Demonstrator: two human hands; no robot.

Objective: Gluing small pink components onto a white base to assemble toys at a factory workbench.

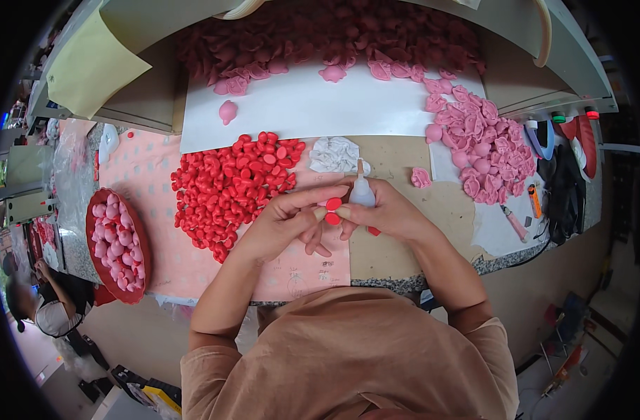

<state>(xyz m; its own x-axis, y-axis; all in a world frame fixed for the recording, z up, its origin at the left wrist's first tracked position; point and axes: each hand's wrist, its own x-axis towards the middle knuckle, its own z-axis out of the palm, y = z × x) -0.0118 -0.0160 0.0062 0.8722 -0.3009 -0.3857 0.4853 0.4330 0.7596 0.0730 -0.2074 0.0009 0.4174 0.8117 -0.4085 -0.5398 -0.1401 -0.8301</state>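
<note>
My left hand (286, 218) is closed in a pinch on a small red rounded piece (332, 218), with another flat red face (333, 204) just above; I cannot tell whether the two are one part. Right beside it, the fingertips of my right hand (395, 212) touch the same piece. That right hand also grips a white squeeze bottle (363, 194), its thin nozzle pointing away from me. A further bit of red (373, 230) shows under the right palm. To the left of my hands lies a heap of small glossy red pieces (229, 185).
A red basket (94, 241) of pink and red pieces stands at the left. Pink petal-like parts (491, 147) are heaped at the right and inside the far cabinet. A crumpled white cloth (334, 154) and an orange cutter (534, 201) lie on the table. Another person (54, 308) is far left.
</note>
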